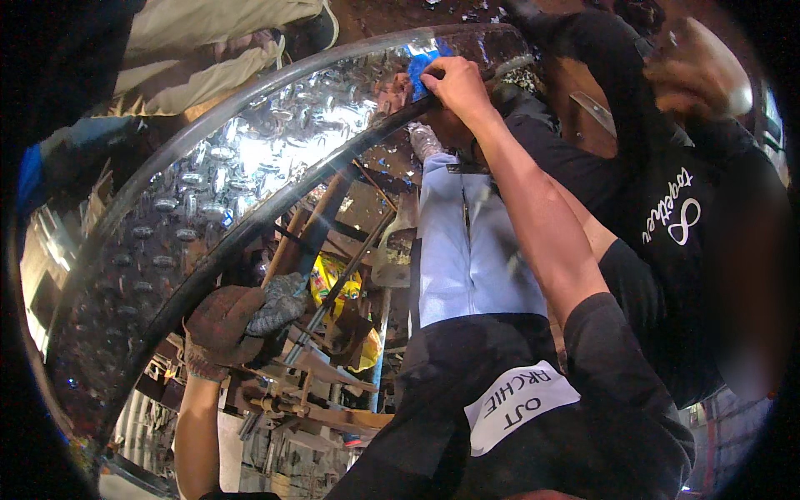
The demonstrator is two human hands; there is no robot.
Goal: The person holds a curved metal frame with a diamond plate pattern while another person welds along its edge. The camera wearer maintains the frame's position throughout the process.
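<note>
A long curved panel of shiny, raised-pattern metal plate (pixel 187 179) with a dark tubular edge (pixel 325 158) spans the view from lower left to upper right. At its upper right end, my bare right hand (pixel 458 86) pinches thumb and forefinger on a scrap of blue plastic film (pixel 422 65) lying against the metal. My left hand (pixel 223 325), in a dirty brown work glove, is beside the panel's lower edge. Its fingers are curled; a bunched grey knit patch shows there, and I cannot tell whether it is part of the glove or something held.
Close on my right crouches another person in a black shirt (pixel 667 192). Someone in beige trousers (pixel 208 37) is beyond the panel. Under and beside the panel lie metal rods (pixel 333 287), a yellow packet (pixel 335 279), a shovel-like blade (pixel 394 254) and wooden scraps.
</note>
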